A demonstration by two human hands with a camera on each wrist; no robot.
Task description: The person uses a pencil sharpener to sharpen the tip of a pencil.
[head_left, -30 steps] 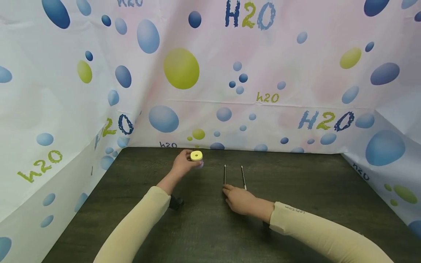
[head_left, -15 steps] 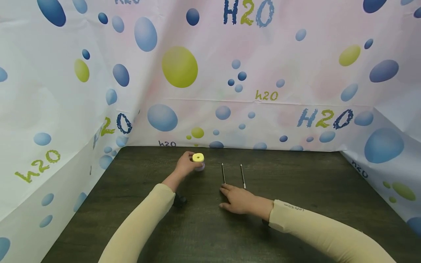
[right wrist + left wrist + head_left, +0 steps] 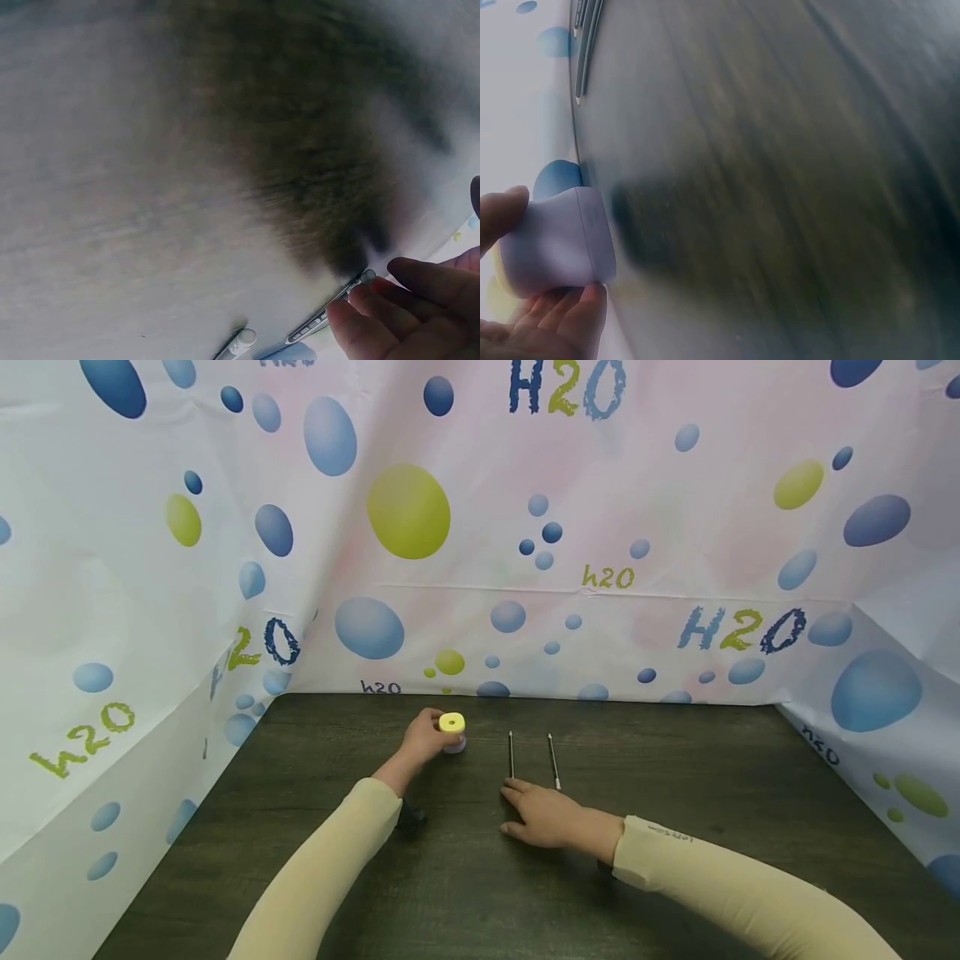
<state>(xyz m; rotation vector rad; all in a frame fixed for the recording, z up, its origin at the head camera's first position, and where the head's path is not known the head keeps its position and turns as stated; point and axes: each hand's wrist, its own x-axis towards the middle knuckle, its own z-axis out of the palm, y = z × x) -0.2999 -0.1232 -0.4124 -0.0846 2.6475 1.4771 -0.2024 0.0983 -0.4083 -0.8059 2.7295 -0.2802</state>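
My left hand (image 3: 426,737) holds a lavender pencil sharpener (image 3: 551,244) upright. Its yellow top (image 3: 452,722) has a small hole. In the left wrist view the thumb is on one side and the fingers on the other, with its base close over the dark table. Two slim dark pencils lie side by side farther right, tips pointing away. My right hand (image 3: 546,814) is flat and low at the near end of the left pencil (image 3: 512,753), thumb spread apart. In the right wrist view the fingertips (image 3: 341,315) overlap that pencil's pale end. The right pencil (image 3: 554,762) lies just beyond the knuckles.
The dark wood-grain table (image 3: 675,827) runs back to a white printed sheet (image 3: 480,527) with blue and green drops. The sheet also rises along the left and right sides. A dark strap piece (image 3: 411,818) shows under my left wrist.
The left hand has lowered the pencil sharpener toward the table and slightly right. My right thumb has spread away from the fingers; the left pencil has shifted a little.
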